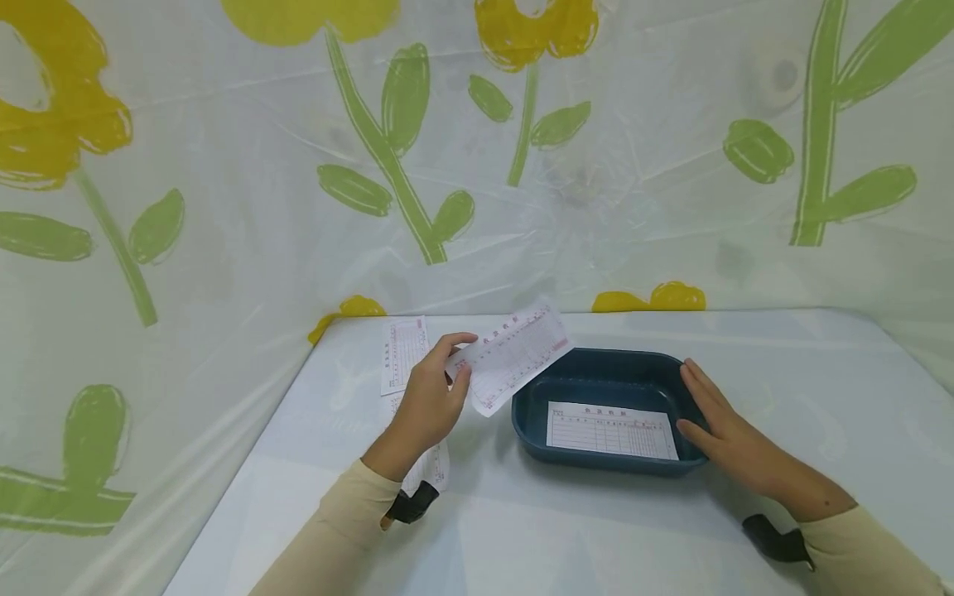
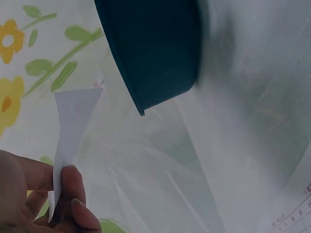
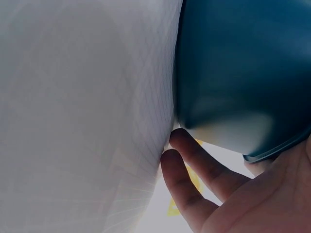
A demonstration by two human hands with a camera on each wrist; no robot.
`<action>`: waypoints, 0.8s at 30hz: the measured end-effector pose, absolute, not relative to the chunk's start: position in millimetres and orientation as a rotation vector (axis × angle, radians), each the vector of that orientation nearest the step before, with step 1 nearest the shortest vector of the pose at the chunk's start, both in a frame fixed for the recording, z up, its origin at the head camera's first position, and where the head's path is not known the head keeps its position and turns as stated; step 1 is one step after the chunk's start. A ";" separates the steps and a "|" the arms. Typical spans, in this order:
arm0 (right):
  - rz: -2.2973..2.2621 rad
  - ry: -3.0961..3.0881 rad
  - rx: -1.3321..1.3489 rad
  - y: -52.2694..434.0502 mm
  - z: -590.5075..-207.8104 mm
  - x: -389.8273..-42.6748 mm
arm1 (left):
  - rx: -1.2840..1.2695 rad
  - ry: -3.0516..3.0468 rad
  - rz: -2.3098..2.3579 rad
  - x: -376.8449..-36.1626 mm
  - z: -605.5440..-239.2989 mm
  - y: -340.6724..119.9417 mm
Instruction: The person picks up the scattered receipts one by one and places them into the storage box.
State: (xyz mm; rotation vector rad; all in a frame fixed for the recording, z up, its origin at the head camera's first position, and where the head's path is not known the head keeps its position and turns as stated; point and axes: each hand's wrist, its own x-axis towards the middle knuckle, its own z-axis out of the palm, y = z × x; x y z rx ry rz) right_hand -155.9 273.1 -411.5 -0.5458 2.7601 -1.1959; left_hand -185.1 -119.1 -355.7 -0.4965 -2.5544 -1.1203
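Note:
My left hand (image 1: 440, 389) pinches a white printed slip (image 1: 514, 356) by its near end and holds it in the air, tilted, over the left rim of a dark blue tray (image 1: 607, 465). The left wrist view shows thumb and fingers (image 2: 73, 199) pinching the same slip (image 2: 73, 121) edge-on, with the tray (image 2: 155, 48) beyond. Another printed slip (image 1: 611, 428) lies flat inside the tray. My right hand (image 1: 719, 422) rests with straight fingers against the tray's right side; in the right wrist view its fingers (image 3: 194, 174) lie beside the tray wall (image 3: 243, 73).
More printed slips lie on the white table: one (image 1: 403, 352) at the back left, another (image 1: 428, 463) partly under my left wrist. A flowered plastic sheet (image 1: 477, 149) walls in the back and both sides. The table's right half (image 1: 820, 389) is bare.

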 end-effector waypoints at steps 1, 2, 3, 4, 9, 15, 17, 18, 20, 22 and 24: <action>-1.199 2.761 -0.551 273.0 -411.2 -155.9 | -0.500 -2.554 -1.129 -185.4 -355.9 -117.7; -1.200 2.761 -0.553 272.9 -410.9 -155.8 | -0.505 -2.556 -1.140 -185.9 -356.3 -116.2; -1.201 2.763 -0.553 273.0 -410.9 -155.8 | -0.512 -2.560 -1.147 -186.4 -356.8 -114.7; -1.205 2.761 -0.555 273.1 -411.0 -155.7 | -0.516 -2.566 -1.157 -186.6 -357.3 -113.2; -1.195 2.759 -0.540 273.5 -411.6 -154.9 | -0.530 -2.596 -1.186 -188.2 -360.3 -106.0; -1.193 2.770 -0.551 274.6 -412.0 -155.0 | -0.571 -2.622 -1.193 -192.6 -361.6 -97.5; -1.194 2.768 -0.540 274.2 -413.1 -155.0 | -0.594 -2.626 -1.186 -193.8 -363.0 -94.8; -1.192 2.770 -0.538 273.9 -413.7 -155.1 | -0.602 -2.632 -1.183 -194.3 -363.7 -93.6; -1.175 2.777 -0.524 272.9 -414.4 -155.6 | -0.618 -2.642 -1.187 -195.0 -364.6 -91.1; -1.159 2.782 -0.509 272.0 -414.4 -156.3 | -0.629 -2.647 -1.198 -196.3 -365.5 -88.4; -1.146 2.790 -0.507 271.3 -413.9 -156.7 | -0.631 -2.657 -1.206 -197.8 -366.8 -85.6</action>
